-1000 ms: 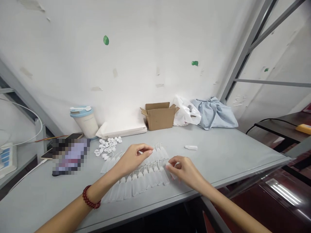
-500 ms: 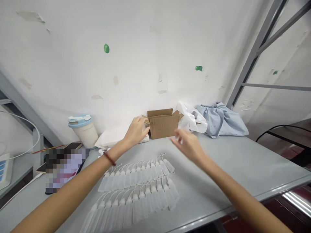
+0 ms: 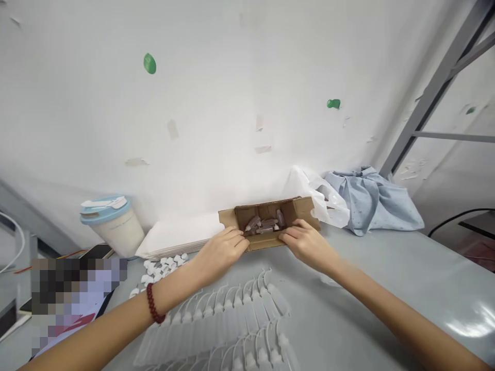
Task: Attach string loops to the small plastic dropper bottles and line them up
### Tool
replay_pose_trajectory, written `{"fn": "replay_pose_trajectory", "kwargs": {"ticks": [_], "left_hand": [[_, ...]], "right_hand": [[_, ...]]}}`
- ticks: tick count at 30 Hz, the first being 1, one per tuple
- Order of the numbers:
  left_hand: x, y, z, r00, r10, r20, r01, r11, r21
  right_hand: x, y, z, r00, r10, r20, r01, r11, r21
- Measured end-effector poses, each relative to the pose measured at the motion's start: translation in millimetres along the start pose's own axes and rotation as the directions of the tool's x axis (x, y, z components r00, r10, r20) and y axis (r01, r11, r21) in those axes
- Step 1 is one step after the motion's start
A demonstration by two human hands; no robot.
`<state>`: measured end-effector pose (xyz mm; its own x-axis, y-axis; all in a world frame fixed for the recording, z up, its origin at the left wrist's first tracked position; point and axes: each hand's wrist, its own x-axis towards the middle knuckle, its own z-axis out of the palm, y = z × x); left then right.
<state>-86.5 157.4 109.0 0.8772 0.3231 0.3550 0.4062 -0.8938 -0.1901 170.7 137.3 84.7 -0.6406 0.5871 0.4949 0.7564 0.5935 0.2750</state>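
A small cardboard box (image 3: 266, 241) stands with its flaps up, its mouth tilted toward me. Several small clear plastic pieces (image 3: 266, 225) with white tips lie inside it. My left hand (image 3: 223, 252) is closed on the box's near left edge, and my right hand (image 3: 307, 245) is closed on the near right edge. Below my hands, two rows of translucent white plastic tubes (image 3: 216, 324) with thin curved stems lie on the grey table (image 3: 348, 309). White caps (image 3: 164, 265) are heaped beside my left forearm.
A stack of white sheets (image 3: 181, 234) lies left of the box, by a cup with a blue lid (image 3: 116, 226). A white plastic bag (image 3: 317, 193) and a light blue cloth bundle (image 3: 375, 203) sit to the right. A wall rises behind.
Both hands, previously near the box, now grip its near edge. The box has tipped toward me, so its inside shows. My view has moved closer, and the white caps have come into sight.
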Motion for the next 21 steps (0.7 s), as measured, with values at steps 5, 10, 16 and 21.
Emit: {"fn": "replay_pose_trajectory", "kwargs": {"ticks": [5,10,16,21], "left_hand": [[6,6,-9.0,0.97,-0.097,0.221,0.104,0.994,-0.018],[16,-4,-19.2,0.939,-0.18,0.292,0.201,0.979,-0.045],[24,-20,-30.0,0.955,-0.235,0.182,0.251,0.965,-0.074],[24,-26,-33.8,0.961,-0.22,0.167,0.234,0.97,-0.066]], "right_hand": [[-10,-13,3,0.993,-0.092,-0.069,0.083,0.99,-0.118],[-9,-16,1,0.993,-0.094,-0.066,0.084,0.985,-0.149],[-11,-20,-2,0.995,-0.085,-0.052,0.077,0.986,-0.147],[-10,-21,-4,0.994,-0.088,-0.066,0.078,0.986,-0.144]]}}
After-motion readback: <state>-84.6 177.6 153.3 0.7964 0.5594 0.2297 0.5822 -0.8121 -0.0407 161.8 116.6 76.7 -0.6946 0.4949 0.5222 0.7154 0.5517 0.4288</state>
